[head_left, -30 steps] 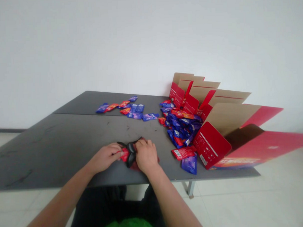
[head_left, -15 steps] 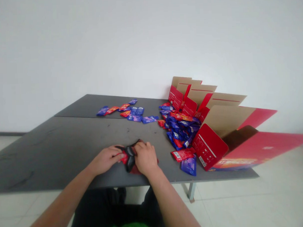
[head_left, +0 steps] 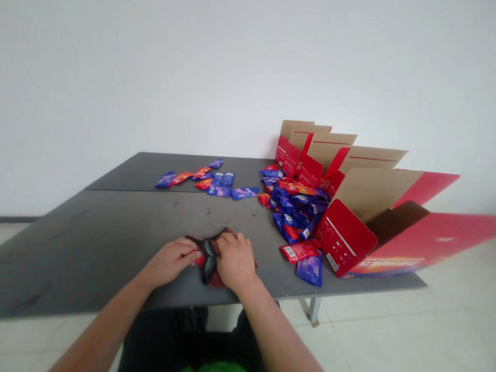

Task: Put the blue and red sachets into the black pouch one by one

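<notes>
- Left hand (head_left: 169,262): lay on the bench (head_left: 91,240) near its front edge, with its fingers together and clamped on the left side of a crumpled red-and-black pouch (head_left: 210,266).
- Right hand (head_left: 235,261): sat just beside the left hand, its fingers curled over and clamped on the right side of the same pouch.
- Pouch: lay flat against the bench top between both hands, near the front edge and about midway along it. Its black part was folded in the middle with red showing around it. Any print on it was hidden or too blurred to read.
- Loose sachets (head_left: 203,180): blue, purple, red and orange, spread in a loose band near the back edge, well apart from the hands.
- Sachet heap (head_left: 298,212): a dense mound, mostly blue with some red, toward the right edge of the bench, right up against the cartons.
- Red sachet (head_left: 299,251) and blue sachet (head_left: 310,270): lay at the front of the heap, close to the front edge.
- Red cardboard cartons (head_left: 347,231): stood open in a row along the right side, plain brown inner flaps raised, the nearest one jutting past the bench edge.
- Seam (head_left: 110,191): ran across the bench top where two dark grey panels met.
- White wall (head_left: 154,75): rose behind the back edge.
</notes>
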Motion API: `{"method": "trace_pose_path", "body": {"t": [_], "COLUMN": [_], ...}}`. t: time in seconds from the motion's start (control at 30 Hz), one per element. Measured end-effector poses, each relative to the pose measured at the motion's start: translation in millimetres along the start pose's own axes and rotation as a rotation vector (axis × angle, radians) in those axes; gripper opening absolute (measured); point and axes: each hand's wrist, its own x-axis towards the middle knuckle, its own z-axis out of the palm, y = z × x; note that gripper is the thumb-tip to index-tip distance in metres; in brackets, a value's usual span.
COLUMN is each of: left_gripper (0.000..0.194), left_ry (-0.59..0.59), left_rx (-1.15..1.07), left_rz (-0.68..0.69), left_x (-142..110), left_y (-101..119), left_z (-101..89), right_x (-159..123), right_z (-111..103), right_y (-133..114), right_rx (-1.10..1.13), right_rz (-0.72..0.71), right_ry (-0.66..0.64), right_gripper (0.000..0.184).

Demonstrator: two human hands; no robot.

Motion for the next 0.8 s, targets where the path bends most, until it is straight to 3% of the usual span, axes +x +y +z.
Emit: {"method": "trace_pose_path", "body": {"t": [0.1, 0.17, 0.27, 0.4, 0.5, 0.63, 0.7, 0.8], "left_gripper": [0.044, 0.043, 0.043, 0.039, 0.042, 0.044, 0.044, 0.043], "left_ry": [0.005, 0.007, -0.002, 0.018, 0.025, 0.013, 0.015, 0.011], "left_rx": [-0.031, -0.038, -0.04, -0.013, -0.01, -0.037, -0.037, -0.014], "left_rz": [0.019, 0.02, 0.033, 0.0, 0.007, 0.022, 0.022, 0.001], "left_x": [0.8, 1.0, 0.7, 0.2, 0.6, 1.5, 1.3, 0.6], "left_y": [1.4, 0.1, -3.3, -4.4, -1.9, 1.0, 0.9, -0.8], "left_z": [-0.2, -0.1, 0.3, 0.8, 0.9, 0.0, -0.6, -1.2], "right_x": [9.9, 15.3, 12.9, -0.3, -1.6, 11.7, 15.3, 12.3], "right_z": [-13.7, -23.6, -24.1, -5.6, -3.6, -23.3, -31.5, -26.6], "right_y": [37.5, 46.5, 24.3, -11.2, 5.9, 43.4, 38.2, 4.2], "right_rx": [-0.069, -0.089, -0.041, 0.029, -0.005, -0.104, -0.098, -0.02], "right_rz": [0.145, 0.177, 0.09, -0.11, -0.008, 0.198, 0.19, 0.032], "right_ry": [-0.044, -0.054, 0.003, 0.001, -0.023, -0.064, -0.028, 0.05], "right_gripper": [0.029, 0.031, 0.026, 0.02, 0.025, 0.032, 0.034, 0.028]}}
